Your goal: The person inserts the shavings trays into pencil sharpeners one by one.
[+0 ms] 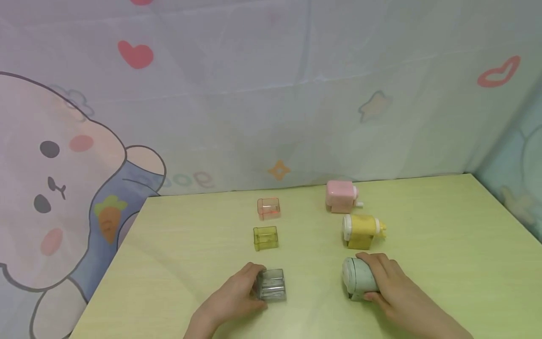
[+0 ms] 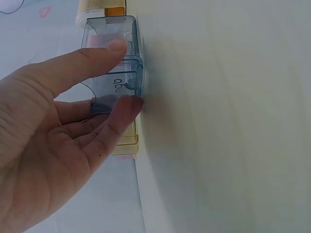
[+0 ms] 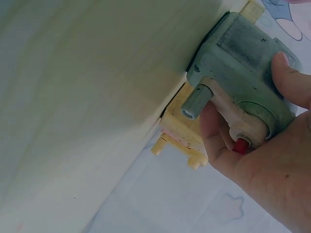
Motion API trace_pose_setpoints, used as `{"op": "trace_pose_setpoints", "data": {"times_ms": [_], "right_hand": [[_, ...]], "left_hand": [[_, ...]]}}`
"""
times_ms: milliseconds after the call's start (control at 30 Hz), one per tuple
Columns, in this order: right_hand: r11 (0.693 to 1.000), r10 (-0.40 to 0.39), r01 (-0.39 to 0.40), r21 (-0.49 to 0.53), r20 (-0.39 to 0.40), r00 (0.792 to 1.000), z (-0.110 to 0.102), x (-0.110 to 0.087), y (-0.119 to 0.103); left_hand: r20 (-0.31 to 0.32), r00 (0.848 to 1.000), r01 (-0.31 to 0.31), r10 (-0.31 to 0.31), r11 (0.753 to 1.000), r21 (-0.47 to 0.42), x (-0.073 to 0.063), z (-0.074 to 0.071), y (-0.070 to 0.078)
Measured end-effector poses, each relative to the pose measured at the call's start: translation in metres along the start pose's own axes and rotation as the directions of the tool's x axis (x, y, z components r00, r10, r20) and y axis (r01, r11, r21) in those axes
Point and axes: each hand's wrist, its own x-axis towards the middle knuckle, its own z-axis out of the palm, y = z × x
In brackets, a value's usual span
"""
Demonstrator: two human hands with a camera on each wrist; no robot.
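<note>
In the head view, my left hand [image 1: 233,296] holds a clear grey-blue plastic drawer [image 1: 274,286] near the table's front. The left wrist view shows thumb and fingers on opposite sides of this drawer [image 2: 109,82], which bears small dark lettering. My right hand [image 1: 395,287] grips a pale green crank pencil sharpener [image 1: 364,278] to the right of the drawer. From the right wrist, the sharpener's crank arm [image 3: 233,114] and a red piece [image 3: 241,145] beside it are visible. The two held things are apart. The right hand hides part of the sharpener.
Behind the green sharpener stand a yellow crank sharpener [image 1: 362,230] and a pink one [image 1: 340,195]. A clear yellow drawer [image 1: 266,238] and a clear pink drawer [image 1: 268,210] lie behind the grey-blue one. A printed cloth [image 1: 237,117] hangs along the back edge of the table [image 1: 178,245].
</note>
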Motion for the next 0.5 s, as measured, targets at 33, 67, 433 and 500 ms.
{"op": "trace_pose_setpoints", "data": {"times_ms": [33, 67, 433, 500], "right_hand": [[1.000, 0.000, 0.000, 0.001, -0.001, 1.000, -0.0002, 0.0001, -0.0001], [1.000, -0.002, 0.002, 0.001, -0.003, 1.000, -0.0003, 0.0001, 0.0000], [0.999, -0.036, 0.035, -0.010, -0.048, 0.998, 0.0004, -0.0003, 0.0003], [0.999, -0.034, 0.033, -0.012, -0.047, 0.998, 0.0005, -0.0006, 0.0003]], "left_hand": [[0.002, 1.000, 0.002, -0.002, 1.000, -0.003, 0.0002, 0.0000, 0.0002], [0.004, 1.000, 0.003, -0.003, 1.000, -0.006, 0.0006, 0.0000, 0.0002], [0.004, 1.000, -0.003, 0.004, 1.000, -0.013, 0.0029, 0.0025, 0.0049], [0.003, 1.000, -0.008, 0.008, 1.000, -0.018, 0.0032, 0.0027, 0.0068]]}}
